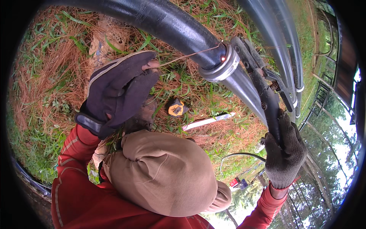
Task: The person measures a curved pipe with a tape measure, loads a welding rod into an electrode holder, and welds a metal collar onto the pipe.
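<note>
— What colour is the left hand's glove (118,89) at ten o'clock?
— Dark purplish black with pale edging; the thin cord (190,55) at twelve is reddish brown
— And the right hand's glove (285,154) at four?
— Charcoal grey, red along the cuff edge; the long tool (263,87) at two is black
— The thick pipe (164,23) at twelve?
— Glossy black, its collar (217,74) at one silver, beside a bright red spot (223,58)
— The tape measure (176,109) in the centre?
— Yellow-orange and black; the flat strip (207,121) at three is white
— Clothing?
— Red sleeve (82,164) at eight, with pale grey lines; brown cloth (164,175) at six
— Ground at nine?
— Rust-orange needles (49,82) streaked green
</note>
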A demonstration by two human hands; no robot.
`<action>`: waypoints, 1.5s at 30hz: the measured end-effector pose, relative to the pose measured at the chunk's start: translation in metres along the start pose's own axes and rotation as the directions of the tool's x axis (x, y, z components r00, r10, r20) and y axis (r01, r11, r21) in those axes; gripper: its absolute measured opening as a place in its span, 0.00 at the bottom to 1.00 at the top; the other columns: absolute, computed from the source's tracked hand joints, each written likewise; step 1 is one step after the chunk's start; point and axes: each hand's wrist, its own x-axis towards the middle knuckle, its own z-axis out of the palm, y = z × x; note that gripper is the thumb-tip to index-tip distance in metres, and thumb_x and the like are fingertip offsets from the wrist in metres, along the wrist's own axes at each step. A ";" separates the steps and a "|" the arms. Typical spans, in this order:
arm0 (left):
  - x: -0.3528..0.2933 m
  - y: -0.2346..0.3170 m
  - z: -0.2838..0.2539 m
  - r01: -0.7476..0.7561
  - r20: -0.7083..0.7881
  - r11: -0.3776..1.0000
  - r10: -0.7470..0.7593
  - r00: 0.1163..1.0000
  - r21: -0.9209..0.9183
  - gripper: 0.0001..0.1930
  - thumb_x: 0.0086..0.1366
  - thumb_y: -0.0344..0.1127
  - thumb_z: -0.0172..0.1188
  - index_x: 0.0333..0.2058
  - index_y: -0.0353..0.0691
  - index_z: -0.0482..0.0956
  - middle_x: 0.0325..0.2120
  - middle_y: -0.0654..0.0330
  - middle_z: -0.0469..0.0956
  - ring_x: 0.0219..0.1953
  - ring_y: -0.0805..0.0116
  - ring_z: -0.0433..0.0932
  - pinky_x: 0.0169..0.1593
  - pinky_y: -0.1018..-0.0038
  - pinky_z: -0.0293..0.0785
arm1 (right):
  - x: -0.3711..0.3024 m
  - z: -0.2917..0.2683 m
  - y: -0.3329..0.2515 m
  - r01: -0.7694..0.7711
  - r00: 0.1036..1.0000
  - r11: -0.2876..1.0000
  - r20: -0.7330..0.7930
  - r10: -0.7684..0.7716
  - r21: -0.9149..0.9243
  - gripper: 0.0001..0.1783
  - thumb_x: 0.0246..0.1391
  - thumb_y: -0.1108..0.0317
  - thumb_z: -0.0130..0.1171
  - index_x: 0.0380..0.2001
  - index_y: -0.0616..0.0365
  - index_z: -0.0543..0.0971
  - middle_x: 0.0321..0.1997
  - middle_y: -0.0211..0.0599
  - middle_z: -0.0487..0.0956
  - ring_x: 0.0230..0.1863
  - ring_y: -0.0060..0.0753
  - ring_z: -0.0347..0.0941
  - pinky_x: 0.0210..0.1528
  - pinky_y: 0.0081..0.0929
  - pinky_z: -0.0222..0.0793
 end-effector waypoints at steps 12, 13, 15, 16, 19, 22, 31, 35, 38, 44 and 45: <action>0.021 -0.008 0.002 -0.033 -0.019 0.990 0.031 0.999 -0.134 0.18 0.73 0.30 0.65 0.57 0.30 0.82 0.49 0.48 0.87 0.48 0.58 0.88 0.53 0.66 0.84 | 0.012 0.005 -0.001 0.097 0.995 0.994 0.013 -0.097 -0.052 0.29 0.52 0.81 0.68 0.60 0.66 0.83 0.47 0.54 0.87 0.40 0.45 0.88 0.43 0.34 0.82; 0.023 -0.006 0.002 -0.008 -0.021 0.988 0.005 1.000 -0.151 0.17 0.73 0.30 0.65 0.58 0.31 0.82 0.49 0.48 0.87 0.48 0.58 0.88 0.54 0.66 0.84 | 0.013 0.005 -0.001 0.097 0.995 0.994 0.012 -0.097 -0.051 0.29 0.52 0.81 0.68 0.60 0.66 0.83 0.47 0.54 0.87 0.40 0.45 0.88 0.43 0.34 0.82; 0.032 -0.001 -0.002 -0.089 0.042 0.994 0.087 0.995 0.068 0.17 0.73 0.30 0.65 0.57 0.30 0.83 0.48 0.47 0.87 0.48 0.58 0.88 0.54 0.66 0.83 | 0.015 0.006 0.000 0.114 0.993 0.991 0.026 -0.112 -0.073 0.29 0.51 0.81 0.69 0.60 0.66 0.83 0.46 0.54 0.87 0.41 0.46 0.88 0.44 0.35 0.82; 0.034 -0.003 -0.001 -0.090 0.043 0.994 0.087 0.995 0.066 0.17 0.73 0.30 0.65 0.57 0.30 0.83 0.48 0.47 0.87 0.48 0.58 0.88 0.54 0.66 0.83 | 0.015 0.006 0.000 0.112 0.994 0.991 0.026 -0.110 -0.073 0.29 0.51 0.81 0.69 0.60 0.66 0.83 0.46 0.54 0.87 0.41 0.46 0.88 0.44 0.35 0.82; 0.037 -0.006 -0.001 -0.218 0.048 0.968 0.213 0.976 0.127 0.17 0.73 0.30 0.65 0.57 0.30 0.83 0.48 0.47 0.87 0.48 0.58 0.88 0.55 0.66 0.83 | 0.014 0.006 0.000 0.004 0.998 0.998 0.064 0.000 -0.058 0.30 0.50 0.81 0.69 0.60 0.66 0.83 0.45 0.54 0.87 0.41 0.46 0.89 0.44 0.35 0.82; 0.038 -0.003 0.002 -0.145 0.041 0.986 0.142 0.989 0.086 0.16 0.74 0.30 0.64 0.56 0.30 0.84 0.47 0.49 0.87 0.48 0.60 0.87 0.55 0.67 0.83 | 0.012 0.007 0.008 0.036 0.998 0.999 0.043 -0.036 0.003 0.31 0.49 0.81 0.70 0.60 0.66 0.83 0.46 0.54 0.87 0.41 0.46 0.89 0.45 0.35 0.82; 0.042 -0.002 0.006 0.095 0.056 0.994 -0.093 0.994 -0.046 0.15 0.75 0.30 0.64 0.57 0.30 0.84 0.47 0.57 0.88 0.49 0.73 0.84 0.54 0.73 0.82 | 0.015 0.007 0.005 0.026 0.998 0.999 0.056 -0.024 -0.031 0.31 0.50 0.81 0.70 0.61 0.67 0.82 0.50 0.58 0.87 0.45 0.49 0.89 0.47 0.35 0.83; 0.042 -0.007 0.007 0.140 0.061 0.984 -0.134 0.989 -0.108 0.15 0.75 0.28 0.64 0.57 0.31 0.84 0.47 0.59 0.87 0.48 0.74 0.84 0.55 0.75 0.82 | 0.016 0.007 0.006 0.056 0.997 0.998 0.062 -0.054 -0.032 0.31 0.50 0.81 0.69 0.61 0.67 0.82 0.50 0.57 0.87 0.45 0.49 0.89 0.47 0.35 0.83; 0.046 -0.009 0.006 0.122 0.065 0.987 -0.115 0.991 -0.107 0.15 0.75 0.27 0.64 0.57 0.31 0.83 0.47 0.59 0.87 0.48 0.75 0.84 0.54 0.75 0.82 | 0.015 0.006 0.001 -0.037 0.997 0.998 0.067 0.034 0.049 0.31 0.50 0.82 0.69 0.61 0.67 0.82 0.49 0.56 0.87 0.45 0.47 0.89 0.47 0.34 0.82; 0.045 -0.011 0.003 0.136 0.049 0.967 -0.129 0.991 -0.215 0.16 0.74 0.27 0.65 0.58 0.32 0.83 0.46 0.61 0.87 0.46 0.77 0.83 0.51 0.76 0.82 | 0.013 0.005 0.003 0.024 1.000 1.000 -0.015 -0.024 0.011 0.31 0.50 0.83 0.67 0.61 0.66 0.83 0.47 0.53 0.87 0.43 0.42 0.89 0.46 0.32 0.82; 0.045 -0.009 0.003 0.200 0.040 0.951 -0.196 0.980 -0.235 0.16 0.74 0.28 0.65 0.58 0.32 0.83 0.46 0.61 0.87 0.46 0.77 0.83 0.51 0.76 0.82 | 0.014 0.005 0.000 -0.002 1.000 1.000 0.001 0.002 0.015 0.31 0.50 0.83 0.67 0.61 0.65 0.83 0.47 0.53 0.87 0.43 0.42 0.89 0.46 0.32 0.82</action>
